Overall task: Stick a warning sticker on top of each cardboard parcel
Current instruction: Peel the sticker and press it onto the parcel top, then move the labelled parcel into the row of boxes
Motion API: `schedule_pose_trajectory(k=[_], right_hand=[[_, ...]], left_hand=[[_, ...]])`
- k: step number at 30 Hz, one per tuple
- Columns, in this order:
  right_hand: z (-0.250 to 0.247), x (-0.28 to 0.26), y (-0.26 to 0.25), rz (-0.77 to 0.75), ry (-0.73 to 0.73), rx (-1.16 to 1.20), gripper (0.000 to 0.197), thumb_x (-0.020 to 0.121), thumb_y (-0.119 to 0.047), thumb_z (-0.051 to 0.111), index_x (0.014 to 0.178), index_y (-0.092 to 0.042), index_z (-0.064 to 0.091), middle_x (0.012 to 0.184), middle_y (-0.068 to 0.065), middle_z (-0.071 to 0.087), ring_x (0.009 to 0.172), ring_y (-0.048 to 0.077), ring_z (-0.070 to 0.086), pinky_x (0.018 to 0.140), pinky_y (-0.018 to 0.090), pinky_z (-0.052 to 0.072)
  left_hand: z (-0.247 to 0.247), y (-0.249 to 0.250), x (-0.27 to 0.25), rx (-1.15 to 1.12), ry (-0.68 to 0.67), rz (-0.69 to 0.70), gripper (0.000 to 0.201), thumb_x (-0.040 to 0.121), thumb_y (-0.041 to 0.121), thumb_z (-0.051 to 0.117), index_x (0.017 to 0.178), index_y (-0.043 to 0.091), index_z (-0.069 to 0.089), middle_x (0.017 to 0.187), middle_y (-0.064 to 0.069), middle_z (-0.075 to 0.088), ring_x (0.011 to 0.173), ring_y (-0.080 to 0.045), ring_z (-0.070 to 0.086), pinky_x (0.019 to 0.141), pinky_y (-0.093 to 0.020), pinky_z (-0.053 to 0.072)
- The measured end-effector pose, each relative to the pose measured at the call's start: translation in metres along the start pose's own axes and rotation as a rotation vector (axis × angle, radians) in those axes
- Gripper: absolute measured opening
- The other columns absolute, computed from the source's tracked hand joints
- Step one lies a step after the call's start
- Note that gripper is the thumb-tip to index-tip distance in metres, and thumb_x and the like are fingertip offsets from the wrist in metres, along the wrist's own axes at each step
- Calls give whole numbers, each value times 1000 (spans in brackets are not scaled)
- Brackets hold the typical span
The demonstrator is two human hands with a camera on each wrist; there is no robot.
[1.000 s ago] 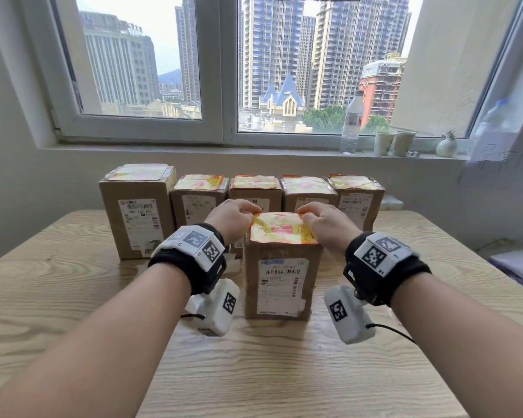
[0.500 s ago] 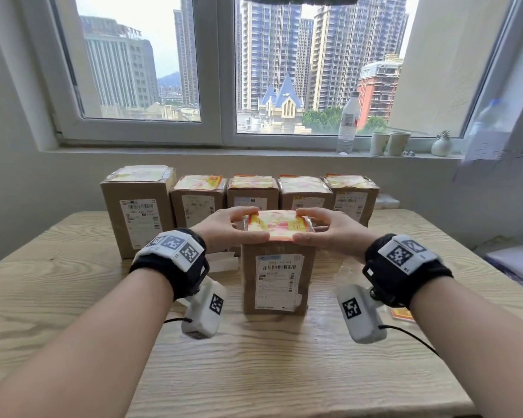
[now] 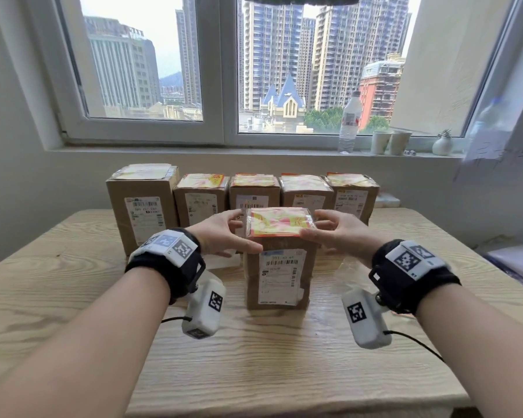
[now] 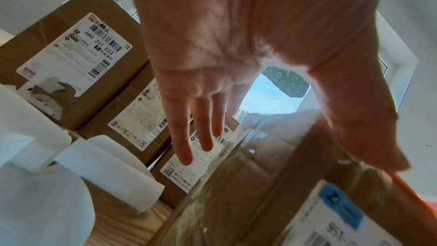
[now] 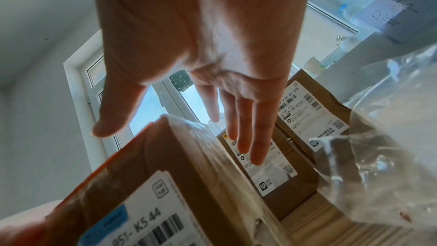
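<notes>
Front parcel [image 3: 280,267]: upright, centre of desk [image 3: 73,297], warning sticker [image 3: 278,225] on its top. My left hand [image 3: 221,236] and right hand [image 3: 335,235] flank its upper edges; fingers [image 4: 205,124] straight, spread, grasping nothing. Contact w/ box: can't tell. Back row [image 3: 242,194]: 5 parcels side by side at desk's far edge, stickers on top. Clear plastic bag [image 5: 378,147] to right. Bare desk in front.

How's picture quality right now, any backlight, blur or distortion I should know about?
Head view: evenly daylit, window edges bowed by the wide lens. Left wrist view: left hand backlit by the window, front parcel smeared. Right wrist view: right hand backlit, plastic bag glaring.
</notes>
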State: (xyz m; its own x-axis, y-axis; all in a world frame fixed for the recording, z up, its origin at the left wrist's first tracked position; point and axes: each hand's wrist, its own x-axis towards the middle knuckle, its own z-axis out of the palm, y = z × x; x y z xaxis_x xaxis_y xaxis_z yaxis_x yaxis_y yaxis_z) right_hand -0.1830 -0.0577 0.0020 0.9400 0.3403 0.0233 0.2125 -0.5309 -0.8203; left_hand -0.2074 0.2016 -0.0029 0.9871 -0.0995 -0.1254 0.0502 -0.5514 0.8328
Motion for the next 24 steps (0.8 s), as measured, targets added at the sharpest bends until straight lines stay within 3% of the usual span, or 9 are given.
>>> schedule_pose_trajectory(k=[3,6,11,14,16,19,22,24], right_hand=[[9,-9,-1,-4,-72,8,57,75,-34,78,126,-25,54,102,-12,66,93,5,64,78,24,55],[18,-11,5,-31,-61,-6,48,76,-24,80,119,-22,59,102,-10,67,90,4,63,71,18,51],[27,-11,10,-50,34,1,38,80,-19,76,116,-18,66,104,-3,70,100,15,65,90,38,55],[23,-13,5,-89,61,26,32,80,-25,77,110,-22,68,104,-3,71,99,16,67,89,41,56],[19,-14,-5,-129,78,73,30,78,-28,78,106,-27,68,102,-1,73,97,17,69,87,41,57],[15,-16,-31,-181,93,139,39,78,-28,78,115,-22,67,101,4,74,93,17,71,80,35,60],[20,-14,-59,-223,58,159,51,75,-35,78,121,-20,64,102,3,74,92,15,72,82,37,60],[28,-10,-76,-245,31,172,58,70,-40,79,122,-20,64,103,1,74,95,15,71,84,39,59]], left_hand=[[8,1,-2,10,-34,9,102,60,19,88,145,30,33,137,3,52,118,-18,56,93,-43,52],[18,1,-2,-19,-9,25,95,63,6,86,142,26,36,127,0,60,113,-18,59,93,-38,52],[35,-4,-2,-91,78,73,100,54,-3,87,138,18,38,124,-1,63,115,-18,59,100,-41,48],[30,0,-3,-130,126,85,96,51,4,88,134,18,42,119,0,64,111,-18,61,90,-35,53],[19,7,-8,-151,180,87,94,52,6,89,132,21,42,118,1,64,107,-16,61,84,-32,55],[-1,19,-16,-182,212,98,95,55,5,87,136,16,39,116,-3,66,107,-20,63,94,-40,51],[-28,30,-31,-151,275,116,70,69,-3,77,126,17,42,102,0,66,90,-11,63,73,-20,52],[-49,31,-42,-152,310,122,67,66,-2,77,124,12,47,102,-3,67,92,-16,65,76,-26,52]])
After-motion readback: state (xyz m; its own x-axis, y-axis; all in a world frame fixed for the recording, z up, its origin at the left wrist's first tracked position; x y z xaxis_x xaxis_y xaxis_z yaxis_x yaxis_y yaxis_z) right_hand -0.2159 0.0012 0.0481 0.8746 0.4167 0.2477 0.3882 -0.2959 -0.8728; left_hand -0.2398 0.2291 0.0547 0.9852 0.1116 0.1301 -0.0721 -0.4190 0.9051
